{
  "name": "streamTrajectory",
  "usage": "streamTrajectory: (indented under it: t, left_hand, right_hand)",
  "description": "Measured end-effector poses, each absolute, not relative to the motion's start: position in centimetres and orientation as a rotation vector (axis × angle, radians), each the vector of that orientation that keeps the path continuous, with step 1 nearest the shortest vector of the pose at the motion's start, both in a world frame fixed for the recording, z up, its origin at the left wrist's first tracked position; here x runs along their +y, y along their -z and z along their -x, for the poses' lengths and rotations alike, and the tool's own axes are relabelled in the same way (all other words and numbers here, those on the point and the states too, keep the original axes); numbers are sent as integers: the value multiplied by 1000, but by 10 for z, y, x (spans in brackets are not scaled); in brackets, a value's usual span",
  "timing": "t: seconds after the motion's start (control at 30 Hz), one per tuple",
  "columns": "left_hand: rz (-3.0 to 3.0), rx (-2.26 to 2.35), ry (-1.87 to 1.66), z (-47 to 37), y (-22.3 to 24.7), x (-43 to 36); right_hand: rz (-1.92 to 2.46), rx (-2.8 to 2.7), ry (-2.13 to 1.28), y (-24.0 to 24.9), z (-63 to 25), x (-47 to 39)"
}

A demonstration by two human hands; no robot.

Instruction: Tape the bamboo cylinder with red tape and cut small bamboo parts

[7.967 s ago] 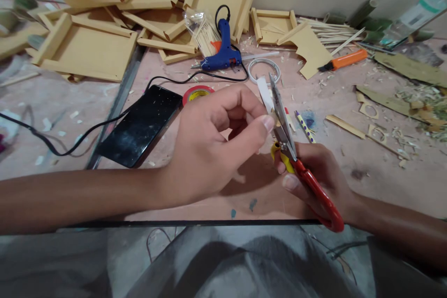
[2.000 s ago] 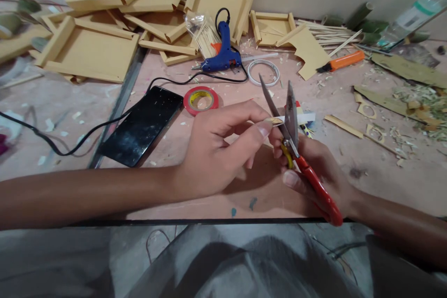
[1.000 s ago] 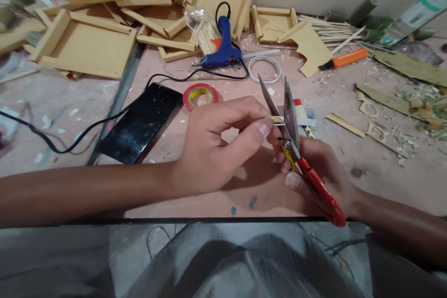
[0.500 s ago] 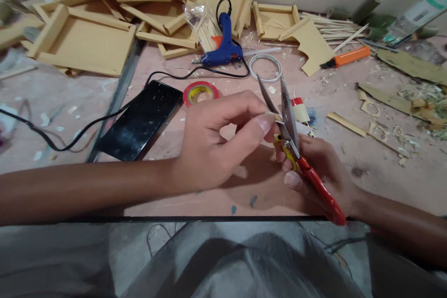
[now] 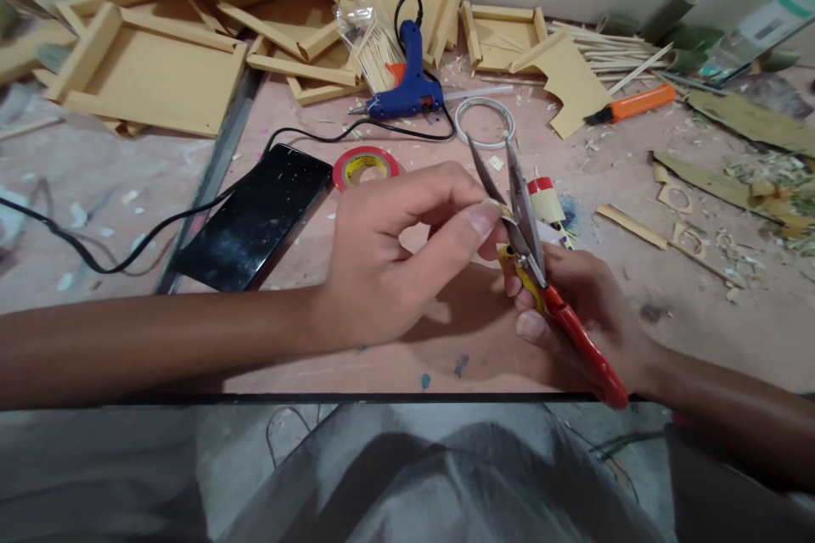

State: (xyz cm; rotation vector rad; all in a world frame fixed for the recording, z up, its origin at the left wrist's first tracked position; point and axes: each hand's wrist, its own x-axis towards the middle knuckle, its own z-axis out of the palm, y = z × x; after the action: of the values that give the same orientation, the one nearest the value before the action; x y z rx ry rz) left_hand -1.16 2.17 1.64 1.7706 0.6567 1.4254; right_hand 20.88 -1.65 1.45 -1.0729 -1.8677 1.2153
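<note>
My right hand [image 5: 589,301] grips a pair of scissors [image 5: 527,229] by its red and yellow handles, with the blades spread apart and pointing away from me. Thumb and forefinger of my left hand [image 5: 407,263] are pinched together on a small, thin, pale piece [image 5: 505,212], which sits right at the blades near their pivot. Most of that piece is hidden by my fingertips, so its kind is unclear. Just beyond my left hand lies a roll of red tape [image 5: 344,170]. A small red-and-cream object [image 5: 546,201] is partly hidden behind the blades.
A black phone [image 5: 258,216] lies at left, crossed by a cable. Further back are a blue glue gun [image 5: 407,85], a white tape roll [image 5: 484,120], an orange cutter knife [image 5: 640,103] and stacked cardboard trays [image 5: 165,72]. Shavings [image 5: 732,250] litter the right side.
The scissor blades look very slightly closer together. Both hands stay in almost the same place, and the view has shifted a little.
</note>
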Motion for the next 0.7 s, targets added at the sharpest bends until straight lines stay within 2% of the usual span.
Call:
streamTrajectory:
  t: [0.7]
  left_hand:
    - [-1776,638,-1441,13,-15,23]
  right_hand:
    - [1125,-1817,-1303,-17,-208,-20]
